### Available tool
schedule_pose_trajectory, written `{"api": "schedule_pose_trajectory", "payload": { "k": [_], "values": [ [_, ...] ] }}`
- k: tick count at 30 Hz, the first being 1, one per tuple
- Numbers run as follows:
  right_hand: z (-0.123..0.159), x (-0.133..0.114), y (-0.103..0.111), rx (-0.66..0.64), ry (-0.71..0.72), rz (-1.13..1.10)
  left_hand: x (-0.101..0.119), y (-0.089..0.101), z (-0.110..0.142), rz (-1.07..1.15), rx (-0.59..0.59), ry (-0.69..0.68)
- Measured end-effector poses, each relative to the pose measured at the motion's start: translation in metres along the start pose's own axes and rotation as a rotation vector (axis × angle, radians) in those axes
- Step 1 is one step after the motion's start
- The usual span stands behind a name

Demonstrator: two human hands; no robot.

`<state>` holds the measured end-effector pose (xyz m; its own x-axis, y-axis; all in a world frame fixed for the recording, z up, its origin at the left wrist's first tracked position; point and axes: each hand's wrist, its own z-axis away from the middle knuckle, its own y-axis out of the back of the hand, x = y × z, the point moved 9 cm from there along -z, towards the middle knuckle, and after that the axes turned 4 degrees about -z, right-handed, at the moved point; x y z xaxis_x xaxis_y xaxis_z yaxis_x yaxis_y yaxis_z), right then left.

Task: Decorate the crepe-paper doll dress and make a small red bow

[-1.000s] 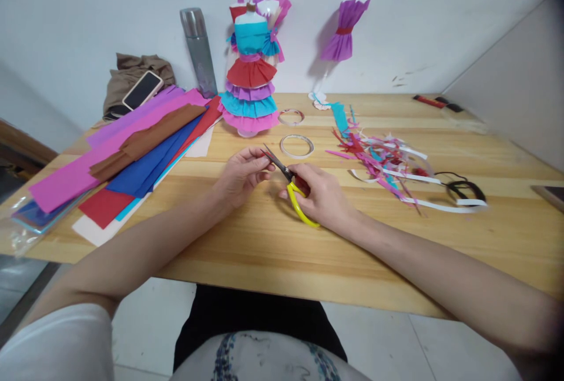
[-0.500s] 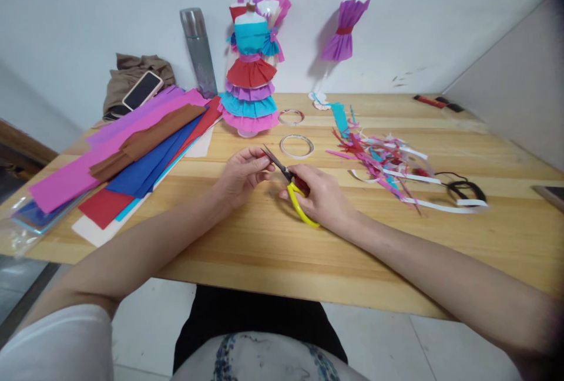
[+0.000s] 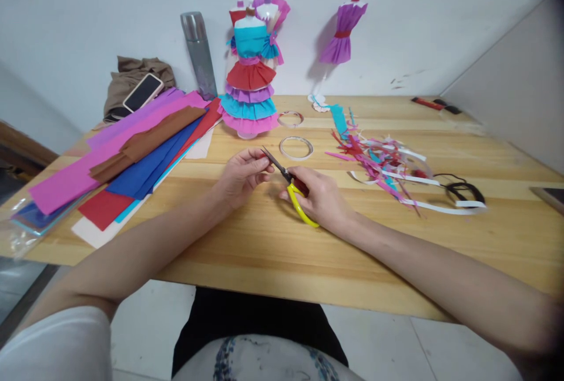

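Note:
My right hand (image 3: 319,196) is closed round the yellow handles of a pair of scissors (image 3: 299,205). Their dark blades point up and left, with the tips at the fingers of my left hand (image 3: 247,172). Thumb and forefinger of that hand are pinched together on a small red piece (image 3: 264,156), mostly hidden by the fingers. Just beyond the hands, two rolls of tape lie flat, the nearer tape roll (image 3: 296,147) close to the blades. Behind them stands a doll-sized dress form (image 3: 250,76) in tiered blue, red, purple and pink crepe paper.
Folded crepe paper sheets (image 3: 150,146) spread over the left side. Paper scraps (image 3: 374,158) and white strips pile at the right. A purple-dressed form (image 3: 341,34) leans by the wall. A bottle (image 3: 199,55), a phone (image 3: 143,92) and a red-and-black cutter-like tool (image 3: 434,103) lie farther back.
The camera view has shifted very slightly. Both hands and the scissors stay in practically the same place.

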<state>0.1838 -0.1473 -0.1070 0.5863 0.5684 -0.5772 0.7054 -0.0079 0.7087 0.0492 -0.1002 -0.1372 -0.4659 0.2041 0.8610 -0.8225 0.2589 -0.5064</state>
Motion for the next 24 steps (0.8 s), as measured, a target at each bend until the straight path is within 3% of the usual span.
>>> {"api": "schedule_pose_trajectory", "payload": {
  "k": [11,19,24],
  "values": [
    [0.0,0.005,0.006,0.064,-0.094,-0.138,0.003,-0.001,0.001,-0.096,0.011,-0.009],
    [0.002,0.023,0.009,0.176,-0.23,-0.555,0.003,-0.015,0.004,-0.302,-0.084,-0.083],
    [0.0,0.021,0.007,0.162,-0.242,-0.641,0.001,-0.015,0.003,-0.446,-0.093,-0.074]
  ]
}}
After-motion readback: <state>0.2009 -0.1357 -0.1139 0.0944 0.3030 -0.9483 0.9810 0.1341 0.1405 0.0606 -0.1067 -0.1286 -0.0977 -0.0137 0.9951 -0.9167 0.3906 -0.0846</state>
